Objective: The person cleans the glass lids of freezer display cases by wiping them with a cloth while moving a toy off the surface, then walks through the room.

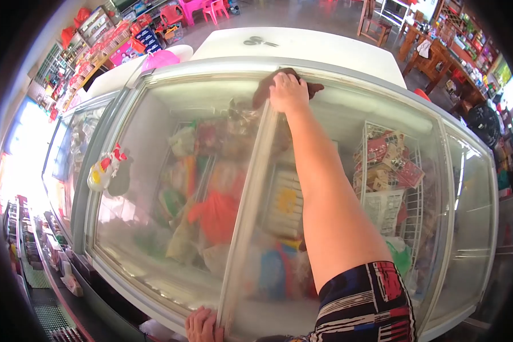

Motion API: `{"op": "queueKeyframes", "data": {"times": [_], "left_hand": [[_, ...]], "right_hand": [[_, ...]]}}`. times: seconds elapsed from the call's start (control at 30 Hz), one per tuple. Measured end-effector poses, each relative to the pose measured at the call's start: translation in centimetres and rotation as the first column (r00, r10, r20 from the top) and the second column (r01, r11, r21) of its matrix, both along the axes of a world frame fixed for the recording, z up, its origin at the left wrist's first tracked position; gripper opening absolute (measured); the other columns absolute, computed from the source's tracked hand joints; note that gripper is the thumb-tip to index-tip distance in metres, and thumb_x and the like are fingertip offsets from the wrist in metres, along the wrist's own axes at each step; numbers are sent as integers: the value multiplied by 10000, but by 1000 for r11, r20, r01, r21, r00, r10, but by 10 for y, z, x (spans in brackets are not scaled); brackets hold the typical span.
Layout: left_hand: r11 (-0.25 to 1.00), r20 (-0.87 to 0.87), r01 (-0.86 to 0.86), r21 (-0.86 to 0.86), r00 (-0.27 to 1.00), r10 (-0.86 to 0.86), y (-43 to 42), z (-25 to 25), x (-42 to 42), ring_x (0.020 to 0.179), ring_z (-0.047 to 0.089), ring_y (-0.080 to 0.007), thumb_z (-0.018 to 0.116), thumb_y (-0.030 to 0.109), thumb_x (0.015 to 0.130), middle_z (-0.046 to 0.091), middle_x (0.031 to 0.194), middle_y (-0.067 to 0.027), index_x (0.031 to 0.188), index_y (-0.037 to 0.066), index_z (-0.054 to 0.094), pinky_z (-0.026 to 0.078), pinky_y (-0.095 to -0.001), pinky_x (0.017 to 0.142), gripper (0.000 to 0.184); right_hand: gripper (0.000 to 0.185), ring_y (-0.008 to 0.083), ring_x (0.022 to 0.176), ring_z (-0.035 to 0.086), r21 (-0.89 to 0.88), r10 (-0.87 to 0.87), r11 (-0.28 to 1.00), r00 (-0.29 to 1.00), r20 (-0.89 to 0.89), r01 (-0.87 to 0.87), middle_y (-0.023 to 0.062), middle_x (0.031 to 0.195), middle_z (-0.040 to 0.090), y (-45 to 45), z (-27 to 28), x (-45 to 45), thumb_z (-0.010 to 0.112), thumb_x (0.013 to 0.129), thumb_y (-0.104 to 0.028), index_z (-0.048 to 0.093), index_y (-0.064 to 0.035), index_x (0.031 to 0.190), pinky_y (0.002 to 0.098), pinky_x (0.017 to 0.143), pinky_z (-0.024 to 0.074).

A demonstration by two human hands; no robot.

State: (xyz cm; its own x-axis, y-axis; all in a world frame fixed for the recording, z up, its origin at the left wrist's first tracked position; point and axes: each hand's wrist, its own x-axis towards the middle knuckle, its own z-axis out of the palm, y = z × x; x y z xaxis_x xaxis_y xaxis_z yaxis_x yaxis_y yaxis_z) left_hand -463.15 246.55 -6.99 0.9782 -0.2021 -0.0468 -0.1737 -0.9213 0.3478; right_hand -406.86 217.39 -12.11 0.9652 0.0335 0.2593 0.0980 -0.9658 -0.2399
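My right hand (289, 93) reaches across the glass-topped chest freezer to its far edge. Its fingers are closed over a brown cloth (263, 96), which is bunched against the far end of the middle frame bar (248, 196). At the near side, my left hand (204, 326) grips the freezer rim (148, 315) beside the bar's lower end; only its fingers show. Under the hazy sliding glass lid (148, 228) lie a red bag (215, 216) and other packages. A white wire basket (414, 211) with packets sits inside on the right.
Black scissors (260, 41) lie on a white table (325, 48) behind the freezer. A chicken-shaped ornament (105, 169) stands at the left frame. Shelves of goods, pink chairs (215, 9) and wooden furniture (436, 57) fill the background.
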Motion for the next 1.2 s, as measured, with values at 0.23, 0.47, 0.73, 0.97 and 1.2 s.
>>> {"op": "queueKeyframes", "data": {"times": [0.23,0.47,0.73,0.97,1.2], "left_hand": [[1000,-3,2,7,1000,-2,-1,-8,-1,1073,534,-471,625,130,864,552,1214,-284,1194,-65,589,427,-550,940,385],[998,-15,15,62,1000,-14,3,-18,-9,1127,511,-497,559,186,905,528,1254,-311,1234,-70,562,407,-571,986,417],[995,-60,13,95,998,-7,9,-23,-17,1209,455,-487,512,304,936,479,1338,-296,1309,-22,531,340,-598,1042,496],[992,-77,13,125,997,-3,15,-27,-22,1226,447,-488,444,406,982,463,1353,-307,1345,-23,503,359,-577,1035,566],[991,-77,23,130,997,-13,14,-25,-20,1219,453,-487,444,394,982,466,1356,-309,1344,-29,506,366,-562,1036,561]], "right_hand": [[457,230,1367,409,0,-11,1000,1000,-11,11,47,1480,453,-29,4,37,416,1009,-416,504,-192,1398,455,1128,300],[457,261,1344,426,-78,-134,988,991,23,135,47,1419,491,-137,-6,23,436,996,-490,521,-272,1389,485,1095,340],[495,298,1354,447,-120,-444,892,895,-47,436,87,1431,505,-308,2,-35,416,995,-519,504,-247,1400,525,1100,354],[604,324,1396,415,-198,-738,664,675,-14,721,115,1522,429,-442,2,-97,376,984,-538,452,-180,1464,491,1133,345],[611,350,1357,445,-225,-835,538,551,-5,813,178,1484,452,-455,3,-126,367,984,-517,481,-136,1448,460,1109,371]]}}
